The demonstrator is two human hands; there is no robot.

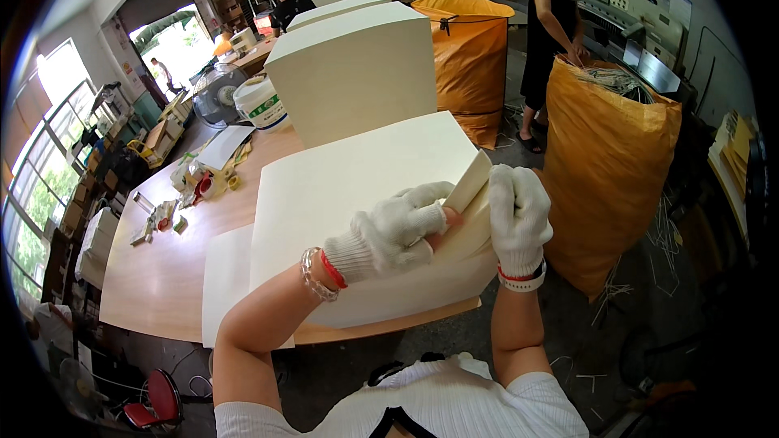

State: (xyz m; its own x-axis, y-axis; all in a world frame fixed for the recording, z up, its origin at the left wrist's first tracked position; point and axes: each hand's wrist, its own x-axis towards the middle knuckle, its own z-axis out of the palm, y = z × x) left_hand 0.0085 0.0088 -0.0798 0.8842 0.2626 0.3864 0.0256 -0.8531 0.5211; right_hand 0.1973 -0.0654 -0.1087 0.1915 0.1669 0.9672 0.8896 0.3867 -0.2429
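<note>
A thick stack of cream paper sheets lies on the table in front of me, its right edge bent up and curling. My left hand, in a white knit glove with bare fingertips, reaches across the stack and grips the bent-up edge. At the right corner my right hand, gloved the same way, is closed around the sheets' edge. The sheets between the two hands fan and bow a little. The right fingertips are hidden by the curled fist.
The wooden table holds tape rolls, a white bucket and tall cream paper stacks behind. Orange sacks stand to the right, one filled with strips. A person works at that sack. A fan stands at left.
</note>
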